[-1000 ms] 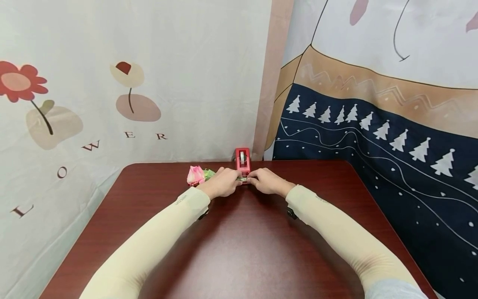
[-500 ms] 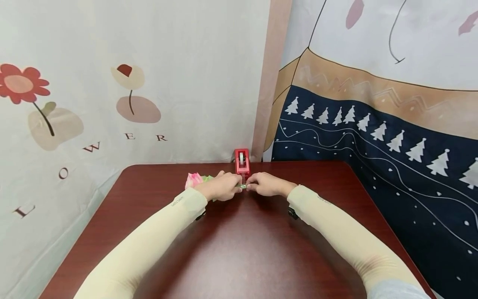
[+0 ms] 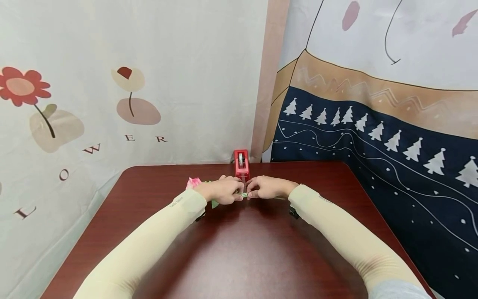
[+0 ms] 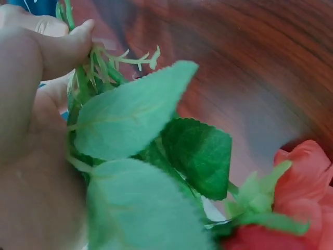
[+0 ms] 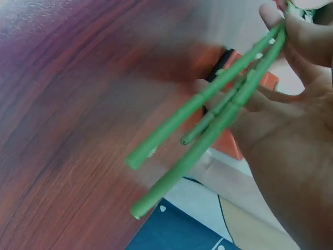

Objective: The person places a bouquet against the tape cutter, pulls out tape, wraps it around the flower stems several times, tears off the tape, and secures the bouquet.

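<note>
Head view: stems (image 3: 243, 194) almost wholly covered by left hand (image 3: 220, 192) and right hand (image 3: 267, 188); the grip itself too small to resolve. Pink flower head (image 3: 193, 183) half hidden behind the left wrist, at 9 o'clock of the hands. Left wrist view: red bloom (image 4: 307, 172) cut off at the 4 o'clock corner. Right wrist view: red tape dispenser (image 5: 244, 104) blurred, partly behind stems.

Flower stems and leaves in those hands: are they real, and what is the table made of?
The stems look like moulded green plastic: smooth, uniform, with blunt cut ends. The leaves seem to be fabric, matte with pressed veins and neat serrated edges, so the flower is probably artificial. The table shows reddish-brown wood grain under a glossy finish; it could be either veneer or laminate.
</note>
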A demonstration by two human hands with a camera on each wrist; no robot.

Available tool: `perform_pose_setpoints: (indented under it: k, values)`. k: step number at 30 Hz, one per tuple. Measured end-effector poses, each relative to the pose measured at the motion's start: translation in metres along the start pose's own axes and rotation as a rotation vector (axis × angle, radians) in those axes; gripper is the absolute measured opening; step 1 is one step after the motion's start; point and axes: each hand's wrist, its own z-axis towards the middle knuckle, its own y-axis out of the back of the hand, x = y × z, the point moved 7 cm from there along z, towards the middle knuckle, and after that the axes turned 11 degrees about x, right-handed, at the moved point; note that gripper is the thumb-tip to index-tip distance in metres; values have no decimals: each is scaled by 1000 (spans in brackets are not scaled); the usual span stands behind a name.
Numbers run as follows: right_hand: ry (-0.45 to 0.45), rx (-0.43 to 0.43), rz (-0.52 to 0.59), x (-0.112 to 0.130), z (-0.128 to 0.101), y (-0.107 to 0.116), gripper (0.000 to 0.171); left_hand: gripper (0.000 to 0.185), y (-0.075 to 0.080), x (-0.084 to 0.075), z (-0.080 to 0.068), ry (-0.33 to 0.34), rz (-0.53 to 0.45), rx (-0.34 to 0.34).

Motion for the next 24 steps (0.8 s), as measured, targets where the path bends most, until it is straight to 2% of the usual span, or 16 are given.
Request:
perform_pose_setpoints:
  k: [3,7,14,20,24]
  values:
    - [-3,-4,40,0,-1,0,18,15,1,-2,-3,2,13,-45]
    - [16,17,176,0,-3,0,23,15,4,-8,-7,-12,69,-129]
    - [-3,72,344,-6,1,4,36,13,8,-13,-13,-37,235,-257]
    - [-25,109,394,-10,4,6,34,15,9,-18,-15,-66,423,-341]
    - [-26,83,389,-11,2,5,30,15,8,-20,-16,-74,460,-385]
